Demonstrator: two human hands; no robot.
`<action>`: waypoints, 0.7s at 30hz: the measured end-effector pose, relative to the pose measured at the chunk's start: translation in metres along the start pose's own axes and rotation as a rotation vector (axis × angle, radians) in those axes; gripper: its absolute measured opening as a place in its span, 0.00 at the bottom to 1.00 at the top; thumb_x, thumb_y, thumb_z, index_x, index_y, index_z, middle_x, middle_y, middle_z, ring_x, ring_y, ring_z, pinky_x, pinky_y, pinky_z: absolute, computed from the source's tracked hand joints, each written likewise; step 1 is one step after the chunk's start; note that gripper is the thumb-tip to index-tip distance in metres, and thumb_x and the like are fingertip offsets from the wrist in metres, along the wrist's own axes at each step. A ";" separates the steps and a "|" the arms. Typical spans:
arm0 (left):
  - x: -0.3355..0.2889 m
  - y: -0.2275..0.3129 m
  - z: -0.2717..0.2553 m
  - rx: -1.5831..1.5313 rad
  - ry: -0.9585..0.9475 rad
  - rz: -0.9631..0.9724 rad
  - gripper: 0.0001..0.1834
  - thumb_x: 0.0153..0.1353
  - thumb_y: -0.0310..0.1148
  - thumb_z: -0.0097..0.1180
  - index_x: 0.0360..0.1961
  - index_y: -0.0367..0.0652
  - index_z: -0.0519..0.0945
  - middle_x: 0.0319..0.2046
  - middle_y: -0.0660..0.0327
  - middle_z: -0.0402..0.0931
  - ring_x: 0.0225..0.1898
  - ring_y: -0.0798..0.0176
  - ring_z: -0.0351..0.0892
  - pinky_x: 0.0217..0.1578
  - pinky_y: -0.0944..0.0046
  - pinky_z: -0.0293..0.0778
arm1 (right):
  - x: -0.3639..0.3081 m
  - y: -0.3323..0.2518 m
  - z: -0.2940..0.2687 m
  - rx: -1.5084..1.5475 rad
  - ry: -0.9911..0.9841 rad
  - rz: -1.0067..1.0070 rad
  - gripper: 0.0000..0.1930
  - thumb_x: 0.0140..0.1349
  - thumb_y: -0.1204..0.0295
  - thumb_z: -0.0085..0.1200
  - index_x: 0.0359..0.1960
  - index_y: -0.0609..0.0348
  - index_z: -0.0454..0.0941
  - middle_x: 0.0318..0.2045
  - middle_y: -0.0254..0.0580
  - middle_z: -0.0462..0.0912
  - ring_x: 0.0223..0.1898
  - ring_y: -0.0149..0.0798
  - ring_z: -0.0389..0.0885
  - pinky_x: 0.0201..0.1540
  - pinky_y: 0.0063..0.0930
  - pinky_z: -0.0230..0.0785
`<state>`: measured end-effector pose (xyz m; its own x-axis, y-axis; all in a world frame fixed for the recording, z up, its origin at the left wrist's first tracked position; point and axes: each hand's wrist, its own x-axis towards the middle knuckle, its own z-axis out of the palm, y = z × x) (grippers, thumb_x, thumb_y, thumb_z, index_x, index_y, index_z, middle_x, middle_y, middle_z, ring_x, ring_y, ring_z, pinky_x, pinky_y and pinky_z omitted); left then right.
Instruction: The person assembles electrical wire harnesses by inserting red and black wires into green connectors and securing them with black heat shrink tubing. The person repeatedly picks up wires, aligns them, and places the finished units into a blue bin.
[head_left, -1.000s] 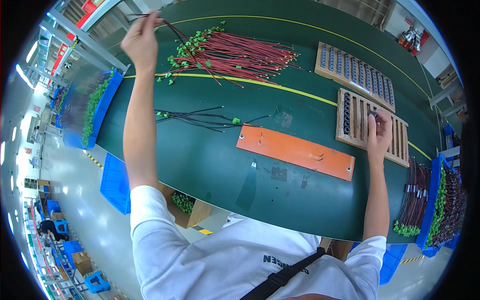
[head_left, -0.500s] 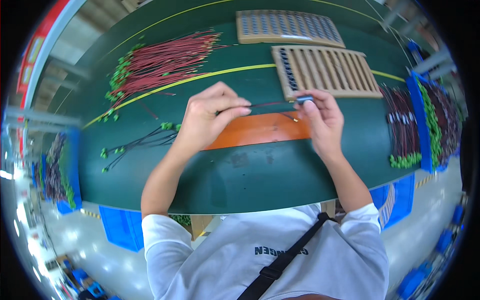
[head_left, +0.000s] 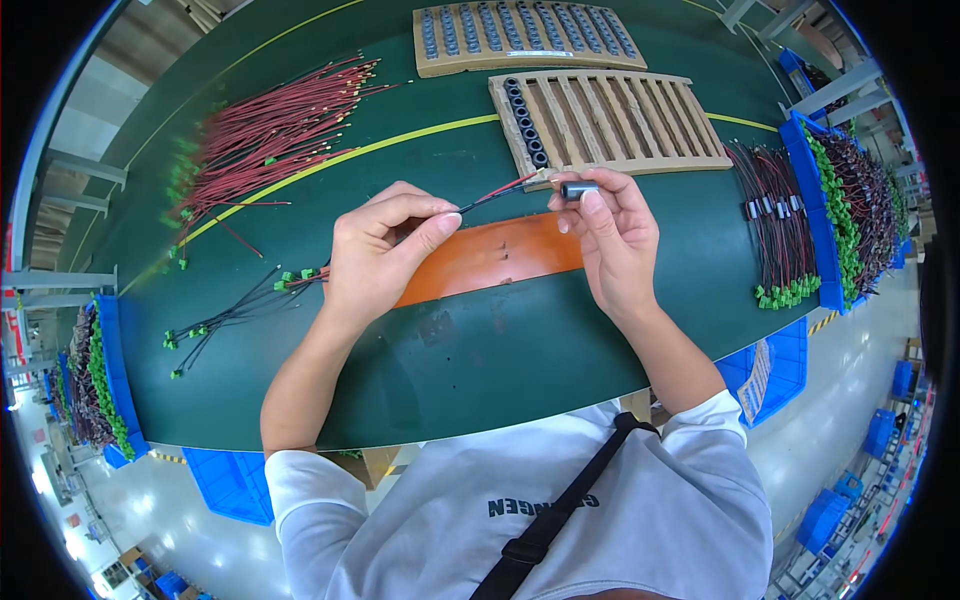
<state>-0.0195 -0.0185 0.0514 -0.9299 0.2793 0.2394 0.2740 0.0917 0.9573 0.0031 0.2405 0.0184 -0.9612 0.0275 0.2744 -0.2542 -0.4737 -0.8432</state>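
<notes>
My left hand is closed in a pinch on a thin red-and-black wire lead. The lead slants up and right from the fingertips, its pale ends beside my right fingers. My right hand grips a short dark cylinder, which looks like a ferrite core, between thumb and fingers. The wire ends lie just above and left of the core; whether they touch it I cannot tell. Under the hands is an orange strip. Left of my left hand, several dark leads with green connectors lie on the table.
A cardboard tray holds one column of dark cores; a second tray behind is filled. Red leads are heaped at far left. Leads with cores lie right, beside a blue bin. Another blue bin stands left.
The wire lead now tilts upward, its strands close together; before, one ran level toward the core and another hung lower. The whole view has shifted, so the table's things appear farther left.
</notes>
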 end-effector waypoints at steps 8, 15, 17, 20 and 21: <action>-0.002 0.005 0.002 0.100 -0.075 -0.034 0.07 0.64 0.24 0.68 0.42 0.35 0.89 0.36 0.61 0.83 0.35 0.72 0.79 0.36 0.71 0.74 | 0.000 0.000 0.001 0.132 0.033 0.114 0.11 0.77 0.73 0.51 0.57 0.61 0.73 0.54 0.55 0.84 0.47 0.36 0.84 0.45 0.28 0.75; -0.003 0.007 0.002 0.162 -0.116 -0.046 0.07 0.65 0.23 0.67 0.44 0.36 0.89 0.37 0.62 0.82 0.36 0.73 0.78 0.35 0.73 0.74 | 0.000 -0.002 0.001 0.120 0.016 0.121 0.11 0.77 0.73 0.51 0.57 0.60 0.74 0.54 0.55 0.84 0.46 0.35 0.85 0.45 0.27 0.75; -0.003 0.007 0.003 0.175 -0.122 -0.036 0.07 0.65 0.23 0.67 0.43 0.36 0.89 0.37 0.62 0.82 0.35 0.73 0.78 0.35 0.73 0.74 | 0.000 0.000 0.000 0.097 -0.008 0.114 0.13 0.77 0.74 0.52 0.59 0.60 0.72 0.55 0.55 0.83 0.47 0.35 0.85 0.45 0.27 0.75; -0.004 0.008 0.005 0.202 -0.131 0.011 0.07 0.65 0.23 0.67 0.44 0.37 0.89 0.37 0.63 0.82 0.35 0.73 0.78 0.35 0.72 0.74 | -0.002 -0.001 0.003 0.033 -0.041 0.152 0.17 0.76 0.74 0.53 0.63 0.60 0.68 0.56 0.55 0.83 0.47 0.35 0.84 0.46 0.28 0.77; -0.005 0.007 0.005 0.217 -0.140 0.043 0.08 0.65 0.23 0.66 0.45 0.37 0.89 0.37 0.64 0.82 0.35 0.73 0.78 0.35 0.72 0.74 | -0.003 -0.001 0.006 0.006 -0.053 0.173 0.19 0.76 0.75 0.53 0.65 0.60 0.67 0.56 0.55 0.83 0.47 0.35 0.84 0.47 0.29 0.77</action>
<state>-0.0118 -0.0144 0.0559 -0.8773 0.4155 0.2401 0.3728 0.2753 0.8861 0.0065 0.2355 0.0216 -0.9836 -0.1013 0.1492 -0.0844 -0.4729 -0.8771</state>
